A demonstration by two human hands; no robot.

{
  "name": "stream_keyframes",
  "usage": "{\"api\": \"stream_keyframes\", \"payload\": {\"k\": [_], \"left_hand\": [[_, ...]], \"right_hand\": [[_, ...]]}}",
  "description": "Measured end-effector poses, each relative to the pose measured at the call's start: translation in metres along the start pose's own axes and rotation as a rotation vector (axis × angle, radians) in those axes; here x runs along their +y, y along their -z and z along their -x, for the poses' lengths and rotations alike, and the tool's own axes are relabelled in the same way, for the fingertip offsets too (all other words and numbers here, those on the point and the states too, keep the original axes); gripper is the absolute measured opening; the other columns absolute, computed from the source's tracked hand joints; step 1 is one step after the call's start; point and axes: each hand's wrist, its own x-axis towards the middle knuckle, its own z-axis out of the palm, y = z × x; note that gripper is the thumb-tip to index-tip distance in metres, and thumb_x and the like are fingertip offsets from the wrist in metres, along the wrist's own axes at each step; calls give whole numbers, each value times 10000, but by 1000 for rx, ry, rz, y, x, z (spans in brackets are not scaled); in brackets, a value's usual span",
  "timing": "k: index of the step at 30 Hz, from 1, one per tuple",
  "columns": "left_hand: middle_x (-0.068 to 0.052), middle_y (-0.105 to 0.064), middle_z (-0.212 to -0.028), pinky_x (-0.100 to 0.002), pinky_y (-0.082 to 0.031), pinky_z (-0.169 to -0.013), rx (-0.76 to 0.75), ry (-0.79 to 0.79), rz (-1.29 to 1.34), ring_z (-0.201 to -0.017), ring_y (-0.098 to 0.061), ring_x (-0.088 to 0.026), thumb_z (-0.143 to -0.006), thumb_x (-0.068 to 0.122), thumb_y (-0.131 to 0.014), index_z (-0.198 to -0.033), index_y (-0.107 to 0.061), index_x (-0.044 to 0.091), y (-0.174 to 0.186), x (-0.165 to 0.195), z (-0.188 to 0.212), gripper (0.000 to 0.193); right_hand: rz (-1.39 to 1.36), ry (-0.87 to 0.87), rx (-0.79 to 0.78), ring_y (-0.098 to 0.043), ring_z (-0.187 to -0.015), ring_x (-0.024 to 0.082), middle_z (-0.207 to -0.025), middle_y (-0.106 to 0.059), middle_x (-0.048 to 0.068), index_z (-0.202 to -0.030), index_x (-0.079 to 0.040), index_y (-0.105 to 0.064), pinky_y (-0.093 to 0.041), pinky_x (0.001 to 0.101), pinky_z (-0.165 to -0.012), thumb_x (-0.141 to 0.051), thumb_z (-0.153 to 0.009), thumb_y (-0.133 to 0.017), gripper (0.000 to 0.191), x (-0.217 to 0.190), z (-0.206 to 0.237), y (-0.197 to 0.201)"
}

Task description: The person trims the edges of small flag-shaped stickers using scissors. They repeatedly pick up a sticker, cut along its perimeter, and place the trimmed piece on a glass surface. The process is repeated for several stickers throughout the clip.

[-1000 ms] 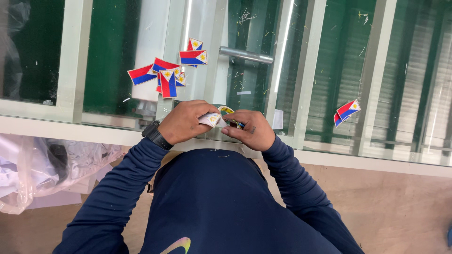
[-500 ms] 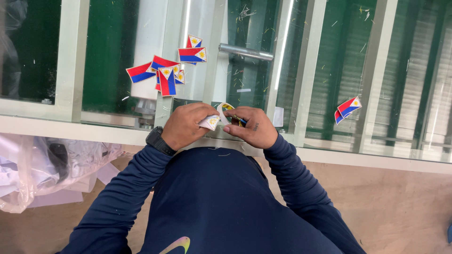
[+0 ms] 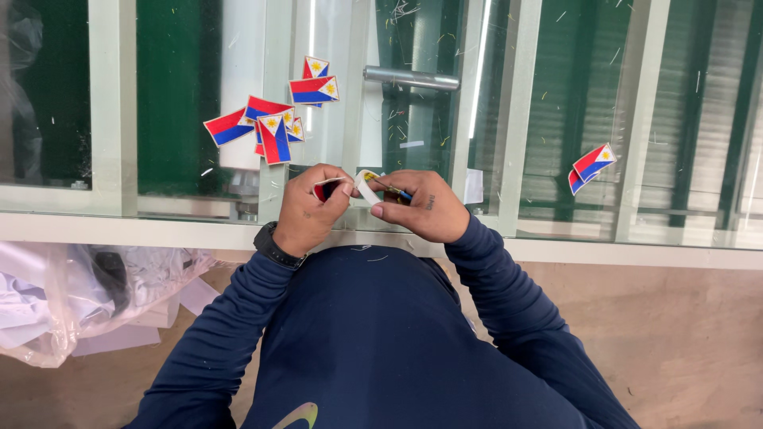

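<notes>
Fingers (image 3: 338, 184) of left hand (image 3: 306, 210) pinching flag patch (image 3: 367, 184); right hand (image 3: 421, 208) gripping small tool (image 3: 395, 191), tip pointing at 9 o'clock, risking slipping and nicking patch.

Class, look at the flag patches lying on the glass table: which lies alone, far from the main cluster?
The flag patch at the far right. It lies by itself beyond the right hand, while the other patches crowd together above the left hand.

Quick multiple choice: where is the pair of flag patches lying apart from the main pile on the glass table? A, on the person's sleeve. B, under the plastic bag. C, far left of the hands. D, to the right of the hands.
D: the two flag patches lie on the glass table to the right of the right hand, while the main pile sits up and left of the left hand.
</notes>
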Motion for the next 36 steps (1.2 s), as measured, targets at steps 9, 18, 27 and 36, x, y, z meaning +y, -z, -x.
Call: {"api": "stream_keyframes", "payload": {"k": [9, 18, 27, 36], "left_hand": [[-42, -617, -990, -234, -465, -606, -31, -95, -48, -694, -528, -61, -841, 127, -818, -1111, -650, 1, -2, 9, -1, 342], [-12, -658, -832, -218, -522, -650, 101, 197, -29, -704, -604, -57, -1003, 194, -699, -1069, -707, 30, 0, -5, -6, 177], [-6, -661, -852, -219, -519, -695, 88, 48, 31, -749, -607, -55, -1022, 186, -681, -1086, -702, 15, -7, -13, -1, 184], [-16, -653, -875, -234, -516, -694, 100, -15, -55, -742, -619, -67, -1010, 169, -689, -1033, -697, 14, -6, -6, 1, 157]], "right_hand": [[-2, -23, -8, -581, -704, 113, -856, -684, 57, -1179, -25, -748, -519, 279, -660, -248, -867, -790, 386, 2, -3, 2], [300, 248, 5, -651, -793, 214, -900, -658, 89, -1153, -31, -737, -528, 346, -698, -291, -881, -797, 381, 4, -2, 17], [650, 315, 133, -688, -842, 302, -1011, -686, 109, -1224, -45, -645, -536, 407, -741, -242, -958, -742, 345, -8, 1, 25], [898, 499, 217, -616, -729, 244, -853, -607, 42, -1045, -85, -723, -455, 399, -664, -243, -847, -822, 272, -25, -6, 13]]}}
